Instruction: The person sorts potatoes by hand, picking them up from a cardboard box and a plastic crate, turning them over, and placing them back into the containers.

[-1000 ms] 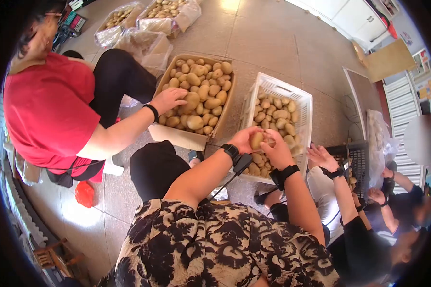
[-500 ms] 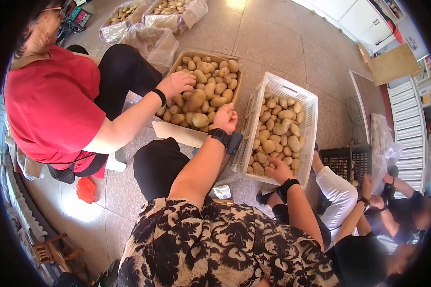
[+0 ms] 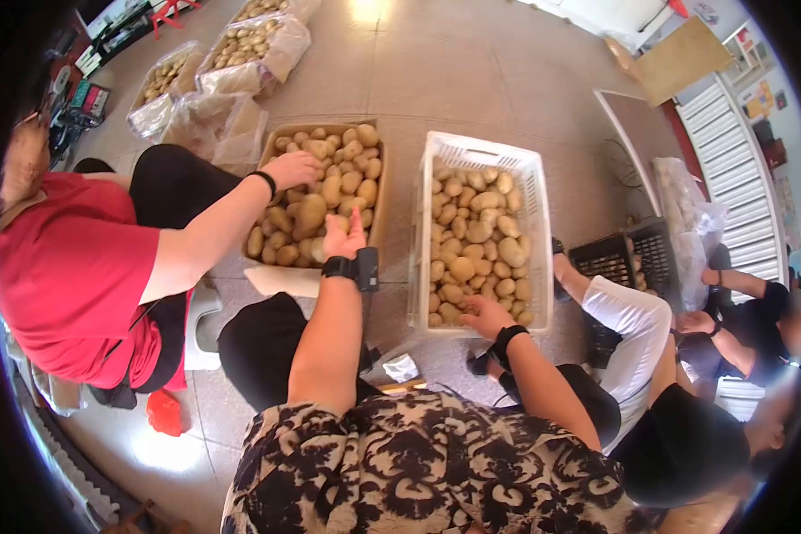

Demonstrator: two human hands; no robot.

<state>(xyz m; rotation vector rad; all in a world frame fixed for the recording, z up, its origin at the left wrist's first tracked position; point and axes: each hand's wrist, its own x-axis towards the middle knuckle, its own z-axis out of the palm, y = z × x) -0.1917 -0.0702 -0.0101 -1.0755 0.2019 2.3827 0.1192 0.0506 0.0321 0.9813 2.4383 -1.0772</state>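
Observation:
My left hand (image 3: 344, 238) is at the near right edge of a cardboard box (image 3: 380, 191) full of potatoes (image 3: 311, 214). Its fingers are stretched and apart, with potatoes just beyond them; I see none gripped. Over the near end of a white plastic crate (image 3: 532, 160), my right hand (image 3: 488, 318) rests with spread fingers on or just above the smaller potatoes (image 3: 479, 231). Its fingertips partly hide the potatoes under them. The two containers stand side by side on the floor. A co-worker's hand (image 3: 295, 169) reaches into the cardboard box from the left.
A co-worker in a red shirt (image 3: 80, 276) sits at the left. Lined boxes of potatoes (image 3: 240, 44) stand at the back left. Black crates (image 3: 654, 254) and other people are at the right. A white scrap (image 3: 400, 368) lies on the tiled floor (image 3: 436, 80).
The view has turned, so the containers appear further left. My left hand's fingers have opened out, and the potato seen at its fingertips no longer shows there. My right hand stays at the crate's near end.

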